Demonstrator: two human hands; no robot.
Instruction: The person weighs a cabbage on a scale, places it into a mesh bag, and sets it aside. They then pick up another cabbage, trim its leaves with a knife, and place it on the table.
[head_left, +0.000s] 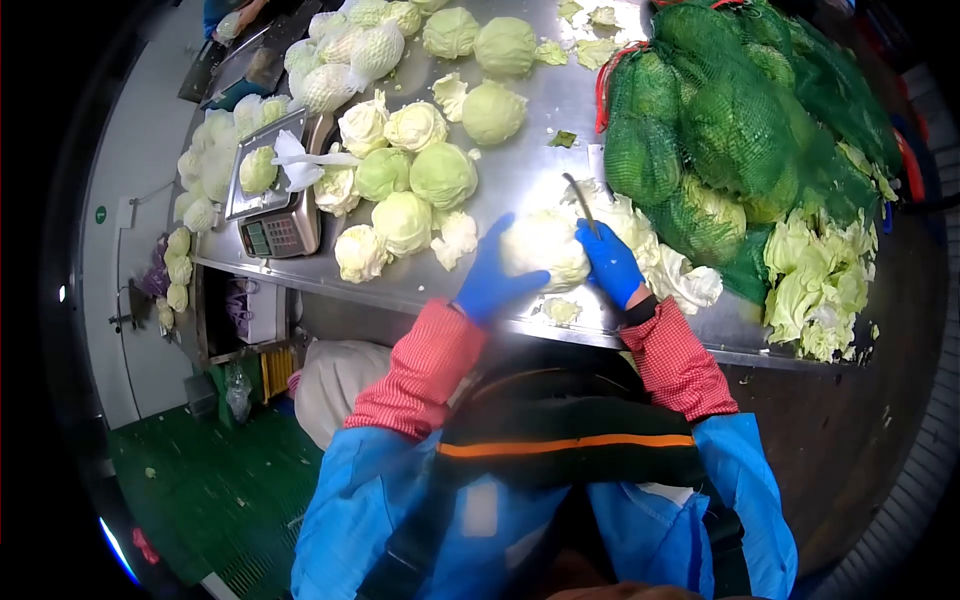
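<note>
My left hand, in a blue glove, grips a pale cabbage head near the front edge of the steel table. My right hand, also blue-gloved, holds a knife whose blade points up and away over the cabbage. Loose trimmed leaves lie just right of that hand.
Several trimmed cabbages lie in the table's middle. A weighing scale with a cabbage on it stands at the left. Green net sacks of cabbages fill the right side, with leaf scraps beside them. Netted cabbages lie at the back left.
</note>
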